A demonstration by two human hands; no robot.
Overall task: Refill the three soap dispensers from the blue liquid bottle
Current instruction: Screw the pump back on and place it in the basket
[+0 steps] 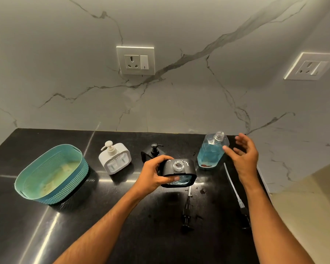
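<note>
My left hand (153, 175) grips a black soap dispenser (181, 173) from its left side; its neck is open, with no pump on it. The clear bottle of blue liquid (211, 152) stands uncapped on the black counter to the right. My right hand (243, 155) hovers open just right of that bottle, fingers spread, not touching it. A white dispenser (115, 159) with its pump on stands to the left. A second black dispenser (153, 152) with its pump stands behind my left hand, partly hidden.
A teal plastic basket (51, 174) sits at the left of the counter (46, 235). Two removed pumps lie on the counter: a black one (187, 212) below the held dispenser and one with a long clear tube (234, 191) under my right forearm. Marble wall with sockets behind.
</note>
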